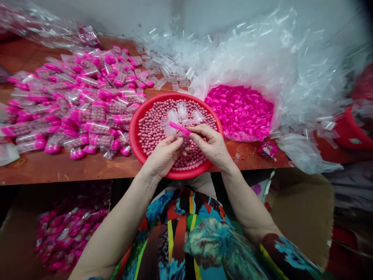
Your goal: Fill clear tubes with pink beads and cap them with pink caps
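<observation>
My left hand (167, 153) is closed around a small clear container of pink balls, mostly hidden by the fingers. A bright pink flip cap (185, 132) sits at the container's mouth, its lid sticking out to the left. The fingertips of my right hand (210, 144) pinch this cap; how firmly it is seated I cannot tell. Both hands are over a red basin (135, 146) filled with small pink balls (151, 124). Several clear containers (182, 111) lie on top of the balls, just beyond my hands.
Filled, pink-capped containers (99, 111) are heaped on the table (70, 171) at left. To the right, loose pink caps (240, 111) fill a clear plastic bag (262, 66). Clear containers (175, 74) lie behind the basin. Cardboard boxes (303, 210) stand below the table edge.
</observation>
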Tool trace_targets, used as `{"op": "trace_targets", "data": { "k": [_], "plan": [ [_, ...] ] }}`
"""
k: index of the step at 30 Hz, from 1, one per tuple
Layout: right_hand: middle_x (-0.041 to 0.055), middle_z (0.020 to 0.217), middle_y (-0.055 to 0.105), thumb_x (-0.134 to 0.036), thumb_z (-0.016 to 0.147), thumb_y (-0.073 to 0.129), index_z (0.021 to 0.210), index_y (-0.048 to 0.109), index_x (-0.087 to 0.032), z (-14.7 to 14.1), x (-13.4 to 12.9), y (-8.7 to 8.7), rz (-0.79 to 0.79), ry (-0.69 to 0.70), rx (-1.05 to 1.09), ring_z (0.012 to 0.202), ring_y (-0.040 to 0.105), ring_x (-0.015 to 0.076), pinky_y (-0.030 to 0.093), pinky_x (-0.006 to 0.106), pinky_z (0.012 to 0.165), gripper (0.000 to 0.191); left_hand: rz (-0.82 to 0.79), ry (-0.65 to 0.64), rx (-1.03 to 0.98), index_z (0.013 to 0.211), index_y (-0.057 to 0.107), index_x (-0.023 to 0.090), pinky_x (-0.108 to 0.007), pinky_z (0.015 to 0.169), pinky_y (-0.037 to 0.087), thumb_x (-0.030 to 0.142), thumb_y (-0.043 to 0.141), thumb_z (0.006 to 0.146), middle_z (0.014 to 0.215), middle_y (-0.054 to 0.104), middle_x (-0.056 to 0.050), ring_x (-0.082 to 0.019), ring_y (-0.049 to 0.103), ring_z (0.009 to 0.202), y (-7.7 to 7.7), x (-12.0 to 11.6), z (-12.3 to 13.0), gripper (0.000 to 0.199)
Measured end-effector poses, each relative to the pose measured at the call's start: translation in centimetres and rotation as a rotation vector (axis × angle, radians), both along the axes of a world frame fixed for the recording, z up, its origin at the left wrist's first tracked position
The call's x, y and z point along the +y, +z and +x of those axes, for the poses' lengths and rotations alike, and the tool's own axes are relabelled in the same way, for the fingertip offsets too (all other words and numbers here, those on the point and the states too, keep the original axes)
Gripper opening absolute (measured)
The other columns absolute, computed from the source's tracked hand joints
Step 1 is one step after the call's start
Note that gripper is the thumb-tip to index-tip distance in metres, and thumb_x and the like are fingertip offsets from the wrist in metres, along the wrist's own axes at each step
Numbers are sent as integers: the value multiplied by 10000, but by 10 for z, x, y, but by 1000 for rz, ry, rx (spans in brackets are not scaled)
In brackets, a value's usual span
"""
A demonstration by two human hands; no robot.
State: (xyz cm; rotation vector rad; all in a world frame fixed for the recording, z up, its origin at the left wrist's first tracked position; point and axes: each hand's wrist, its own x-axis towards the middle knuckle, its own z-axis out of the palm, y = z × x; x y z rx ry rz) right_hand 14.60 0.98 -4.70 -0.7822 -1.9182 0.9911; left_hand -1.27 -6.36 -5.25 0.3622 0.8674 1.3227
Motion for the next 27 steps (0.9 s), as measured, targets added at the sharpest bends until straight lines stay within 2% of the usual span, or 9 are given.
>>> {"op": "trace_targets", "data": {
  "k": [7, 12, 16, 19, 21, 24, 26, 27],
  "plan": [
    [74, 1068, 748, -232, 1022, 585, 1127, 780, -288, -9, -12, -3, 136, -57, -43, 1029, 716, 244, 630, 419, 942, 229, 22, 64, 25, 872, 730, 140, -259, 700, 498, 96, 591, 981, 888, 665, -52, -137, 587, 727, -3, -1, 4, 182],
    [152, 1110, 730, -216, 1053, 470, 1269, 741, -230, -15, -24, -11, 338, -120, -178, 1090, 696, 310, 607, 526, 1004, 346, 57, 102, 60, 890, 733, 168, -240, 676, 489, 136, 660, 942, 843, 632, -28, -130, 538, 704, -5, -2, 7, 95],
    [150, 1094, 740, -236, 1051, 461, 1259, 747, -247, -15, -29, -13, 332, -153, -219, 1090, 695, 331, 598, 567, 1023, 354, 100, 152, 193, 900, 748, 190, -247, 679, 486, 161, 677, 923, 835, 647, -24, -140, 550, 718, -5, -2, 10, 81],
    [117, 1105, 750, -326, 1064, 493, 1179, 769, -262, -13, -21, -7, 183, -101, -128, 1098, 708, 294, 612, 501, 1027, 306, 134, 124, 216, 984, 762, 194, -260, 703, 508, 218, 713, 909, 913, 686, -39, -149, 590, 762, -3, -4, 10, 93],
    [92, 1081, 760, -430, 1062, 518, 1137, 775, -268, -15, -9, -2, -29, -73, -36, 1041, 729, 264, 641, 450, 965, 313, 138, 23, 203, 985, 763, 189, -258, 662, 497, 253, 743, 890, 886, 681, -40, -144, 585, 722, -1, -6, 8, 116],
    [73, 943, 764, -582, 1047, 494, 1084, 785, -265, -24, 12, 4, -374, 46, 11, 852, 739, 220, 664, 373, 773, 432, 133, -137, 187, 886, 748, 165, -246, 595, 456, 265, 787, 856, 767, 647, -33, -130, 546, 637, 1, -9, 6, 111],
    [57, 891, 756, -618, 1026, 508, 1087, 781, -263, -30, 20, 8, -463, 135, 28, 790, 726, 201, 656, 346, 725, 451, 122, -125, 135, 868, 750, 149, -239, 611, 473, 238, 788, 851, 774, 661, -39, -127, 566, 654, 2, -8, 4, 98],
    [51, 912, 760, -610, 1021, 522, 1102, 773, -262, -30, 20, 10, -443, 144, 51, 817, 730, 199, 658, 350, 763, 436, 106, -89, 97, 866, 755, 143, -237, 632, 494, 218, 773, 859, 792, 672, -42, -129, 583, 676, 2, -7, 3, 78]
  ]
}}
